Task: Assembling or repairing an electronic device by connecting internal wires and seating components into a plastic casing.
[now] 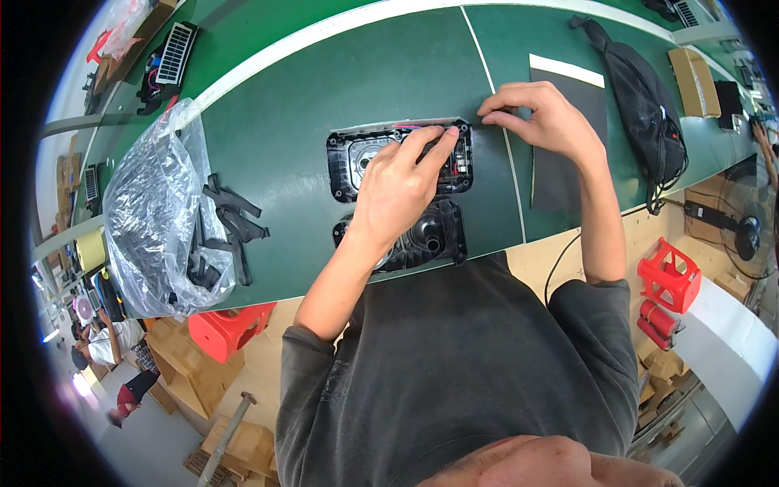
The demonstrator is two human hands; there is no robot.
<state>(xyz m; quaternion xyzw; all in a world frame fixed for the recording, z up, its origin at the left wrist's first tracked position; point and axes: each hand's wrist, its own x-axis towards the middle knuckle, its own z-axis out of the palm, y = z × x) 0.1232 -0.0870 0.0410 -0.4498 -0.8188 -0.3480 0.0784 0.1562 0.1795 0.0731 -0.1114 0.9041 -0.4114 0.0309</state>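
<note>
A black plastic housing [343, 185] lies with its inside up on the green bench. A round part shows at its left, and a small circuit board and wires show at its right. My left hand [395, 188] reaches across it, fingertips pressed to its far right edge by a pinkish-red wire. Its thumb is hidden. Beyond the right corner, my right hand [545, 120] is raised with thumb and forefinger drawn together. Whatever may be between them is too small to tell. A second black housing part [442, 231] sits nearer to me, partly under my left wrist.
Left stands a clear plastic bag [154, 227] beside black straps [235, 219]. A dark sheet [556, 174] lies under my right forearm, with a black bag [645, 105] farther right. A small solar panel [175, 53] sits far left. Red stools [669, 274] stand below the bench.
</note>
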